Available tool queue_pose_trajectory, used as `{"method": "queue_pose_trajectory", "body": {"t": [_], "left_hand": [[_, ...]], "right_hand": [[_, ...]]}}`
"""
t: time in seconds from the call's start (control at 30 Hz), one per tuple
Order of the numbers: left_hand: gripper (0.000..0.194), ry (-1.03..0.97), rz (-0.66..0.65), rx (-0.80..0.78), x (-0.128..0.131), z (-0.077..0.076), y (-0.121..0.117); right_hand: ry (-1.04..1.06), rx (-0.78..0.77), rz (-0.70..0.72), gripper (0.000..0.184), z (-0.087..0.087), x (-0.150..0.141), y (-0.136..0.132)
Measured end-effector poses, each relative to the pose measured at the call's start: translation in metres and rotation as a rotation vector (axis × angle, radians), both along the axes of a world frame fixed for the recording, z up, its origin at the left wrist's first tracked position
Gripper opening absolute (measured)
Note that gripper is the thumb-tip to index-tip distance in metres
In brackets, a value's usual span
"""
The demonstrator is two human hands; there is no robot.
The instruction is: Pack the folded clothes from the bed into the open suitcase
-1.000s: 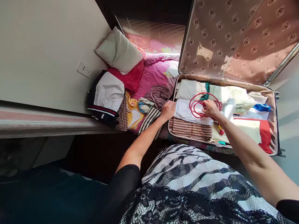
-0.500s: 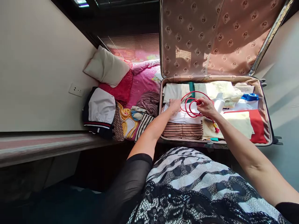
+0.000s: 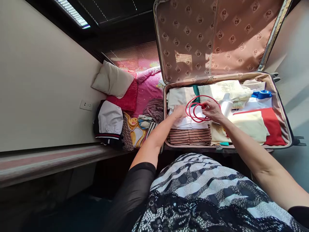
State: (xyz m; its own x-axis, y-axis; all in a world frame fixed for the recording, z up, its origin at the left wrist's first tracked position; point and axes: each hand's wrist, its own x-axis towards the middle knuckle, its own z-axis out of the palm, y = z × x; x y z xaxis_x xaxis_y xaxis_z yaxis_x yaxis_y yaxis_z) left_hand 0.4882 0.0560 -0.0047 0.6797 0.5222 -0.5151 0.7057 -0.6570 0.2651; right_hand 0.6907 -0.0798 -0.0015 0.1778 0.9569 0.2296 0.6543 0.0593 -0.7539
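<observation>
My right hand is closed on a coiled red cord, holding its loops above the clothes in the open suitcase. My left hand is at the left edge of the loops, low over a folded white cloth. Its fingers are blurred, so I cannot see whether they grip the cord or the cloth. A silver cylinder lies just right of my right hand. Below my left hand sits a brown striped folded garment.
Folded cream cloths and a red cloth fill the suitcase's right part. Its patterned lid stands up behind. To the left are a beige pillow, a white and dark jacket and crumpled clothes, beside a wall with a socket.
The view has shifted a little, and the suitcase appears slightly larger. Both hands stay nearly in place, with the red loops still in my right hand. The cord's yellow-red end is now mostly hidden.
</observation>
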Motion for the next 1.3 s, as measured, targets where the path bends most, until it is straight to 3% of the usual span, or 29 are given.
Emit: {"method": "queue_pose_trajectory", "body": {"t": [0.13,0.23,0.33,0.43,0.53,0.63,0.7,0.77,0.87,1.03,1.13,1.2,1.3], "left_hand": [[0.028,0.020,-0.075,-0.102,-0.006,0.026,0.008],[0.019,0.053,-0.151,-0.288,-0.026,0.062,0.025],[0.031,-0.039,-0.185,-0.586,-0.067,0.103,0.044],[0.036,-0.139,-0.084,-0.780,-0.123,0.142,0.053],[0.033,-0.183,0.103,-0.856,-0.174,0.174,0.050],[0.028,-0.198,0.234,-0.856,-0.209,0.192,0.047],[0.027,-0.278,0.302,-0.789,-0.221,0.194,0.048],[0.030,-0.377,0.364,-0.706,-0.225,0.189,0.050],[0.040,-0.467,0.421,-0.695,-0.212,0.173,0.055],[0.061,-0.737,0.484,-0.774,-0.143,0.131,0.059],[0.072,-0.882,0.555,-0.864,-0.088,0.091,0.048],[0.074,-0.874,0.612,-0.909,-0.056,0.057,0.031],[0.067,-0.726,0.784,-0.770,-0.028,0.004,-0.007]], "right_hand": [[0.028,0.015,-0.042,0.021,0.005,0.003,-0.003],[0.069,0.050,-0.075,0.016,0.008,0.008,-0.006],[0.080,0.080,-0.082,0.015,0.006,0.012,-0.007],[-0.006,0.061,-0.053,0.018,-0.004,0.007,-0.004],[-0.153,-0.046,0.056,0.031,-0.020,-0.007,0.001],[-0.292,-0.181,0.211,0.045,-0.034,-0.024,0.005],[-0.348,-0.222,0.268,0.054,-0.036,-0.029,0.004],[-0.376,-0.215,0.256,0.055,-0.031,-0.028,0.001],[-0.369,-0.127,0.101,0.050,-0.016,-0.012,-0.010],[-0.241,-0.007,-0.202,0.047,0.002,0.024,-0.038],[-0.165,-0.019,-0.274,0.045,-0.001,0.038,-0.056],[-0.128,-0.036,-0.297,0.044,-0.008,0.043,-0.067],[-0.089,-0.067,-0.315,0.045,-0.018,0.045,-0.083]]}}
